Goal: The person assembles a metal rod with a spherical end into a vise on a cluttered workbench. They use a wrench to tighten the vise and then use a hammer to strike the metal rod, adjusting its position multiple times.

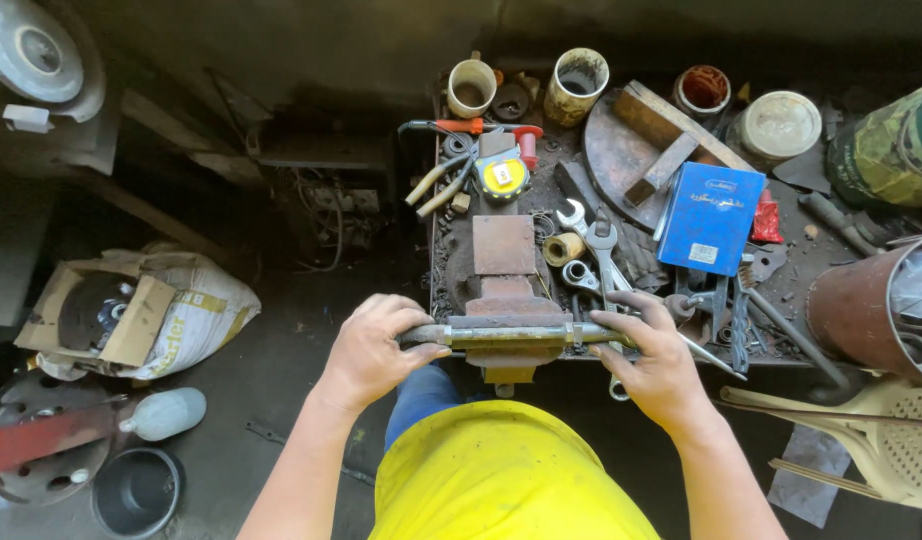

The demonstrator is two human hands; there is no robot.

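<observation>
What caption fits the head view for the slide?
Both hands, left hand and right hand, grip a metal rod clamped in a bench vise.

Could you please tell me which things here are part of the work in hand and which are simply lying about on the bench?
In hand:
left hand and right hand, both gripping the metal rod
bench vise, clamping it

Lying about:
tape measure
blue box
spanners
pliers
tins

rod ends (511, 335) hidden under both hands, green drum (893, 145) cut off right
</observation>
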